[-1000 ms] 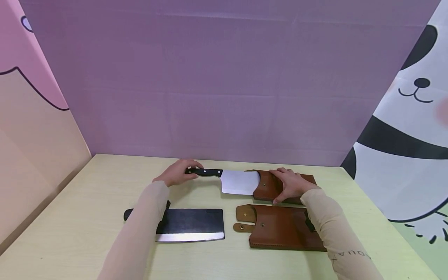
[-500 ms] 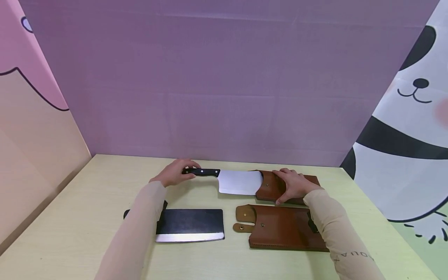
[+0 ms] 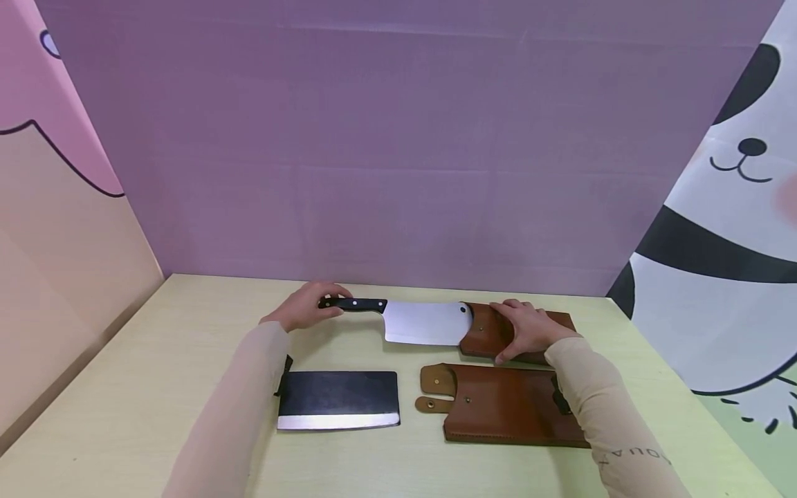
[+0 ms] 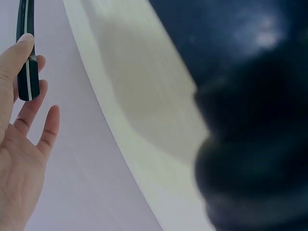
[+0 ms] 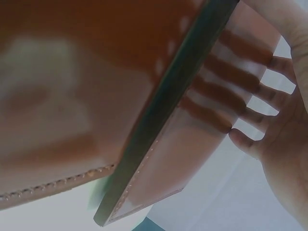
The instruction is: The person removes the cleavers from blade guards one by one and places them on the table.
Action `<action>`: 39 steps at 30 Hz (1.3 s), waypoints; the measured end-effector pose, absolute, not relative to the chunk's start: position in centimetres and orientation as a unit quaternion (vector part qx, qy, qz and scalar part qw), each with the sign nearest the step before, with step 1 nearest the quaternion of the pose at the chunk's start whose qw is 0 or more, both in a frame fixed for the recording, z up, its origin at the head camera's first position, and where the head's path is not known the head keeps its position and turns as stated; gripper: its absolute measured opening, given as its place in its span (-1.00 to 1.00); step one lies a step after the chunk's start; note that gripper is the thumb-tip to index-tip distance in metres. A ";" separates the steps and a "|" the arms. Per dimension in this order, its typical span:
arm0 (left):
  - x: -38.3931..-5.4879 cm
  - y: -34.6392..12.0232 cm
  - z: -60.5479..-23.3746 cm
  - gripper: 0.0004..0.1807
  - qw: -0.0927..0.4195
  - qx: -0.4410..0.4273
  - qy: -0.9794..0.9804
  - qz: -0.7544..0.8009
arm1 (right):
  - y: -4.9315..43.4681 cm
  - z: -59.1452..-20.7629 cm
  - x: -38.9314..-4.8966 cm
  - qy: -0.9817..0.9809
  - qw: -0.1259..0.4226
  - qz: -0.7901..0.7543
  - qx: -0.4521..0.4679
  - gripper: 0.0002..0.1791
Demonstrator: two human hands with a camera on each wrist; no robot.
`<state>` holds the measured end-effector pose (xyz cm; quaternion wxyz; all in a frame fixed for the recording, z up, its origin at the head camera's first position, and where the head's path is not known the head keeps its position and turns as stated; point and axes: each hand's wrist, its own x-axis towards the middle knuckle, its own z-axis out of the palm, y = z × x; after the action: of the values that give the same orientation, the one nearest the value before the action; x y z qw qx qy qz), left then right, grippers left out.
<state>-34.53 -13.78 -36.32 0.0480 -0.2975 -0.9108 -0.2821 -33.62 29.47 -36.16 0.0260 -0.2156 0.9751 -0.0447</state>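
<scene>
My left hand (image 3: 306,305) pinches the black riveted handle (image 4: 29,79) of a cleaver between thumb and fingers. The cleaver's bright blade (image 3: 425,324) points right, with a small hole near its end. That end lies at the mouth of a brown leather knife sheath (image 3: 484,333); whether its tip is still inside, I cannot tell. My right hand (image 3: 528,328) grips this sheath across its width, thumb on the near edge and fingers over the far side. In the right wrist view the held sheath (image 5: 161,173) appears tilted beside the fingers.
A second cleaver (image 3: 339,395), dark-bladed, lies nearer, its handle hidden by the left sleeve. Right of it is another brown sheath (image 3: 504,404), its strap and flap extending left, partly covered by the right forearm. A purple backdrop (image 3: 398,152) stands behind the pale table (image 3: 349,463).
My left hand and the cleaver have shifted left, while my right hand and the sheath have moved slightly right. More blade shows, including the hole near its end.
</scene>
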 end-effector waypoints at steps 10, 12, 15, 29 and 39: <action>-34.6 -14.9 -36.3 -0.71 0.051 -0.303 -0.906 -0.290 | 30.0 -36.0 -33.6 0.974 0.016 -0.039 -0.222 0.20; -34.5 -15.0 -36.2 -0.70 0.051 -0.305 -0.905 -0.291 | 30.1 -36.1 -33.7 0.974 0.016 -0.037 -0.223 0.21; -34.4 -15.3 -36.1 -0.70 0.052 -0.307 -0.905 -0.290 | 30.4 -36.2 -33.8 0.974 0.016 -0.037 -0.224 0.22; -34.3 -16.8 -36.5 -0.68 0.066 -0.294 -0.911 -0.283 | 30.7 -36.3 -33.8 0.977 0.026 -0.036 -0.210 0.24; -33.6 -17.7 -35.9 -0.68 0.067 -0.282 -0.913 -0.286 | 30.5 -36.2 -33.7 0.977 0.030 -0.038 -0.206 0.24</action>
<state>-33.63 -17.66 -35.89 0.0666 -0.2825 -0.9131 -0.2862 -33.65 30.48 -36.25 0.0297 -0.2061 0.9773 -0.0379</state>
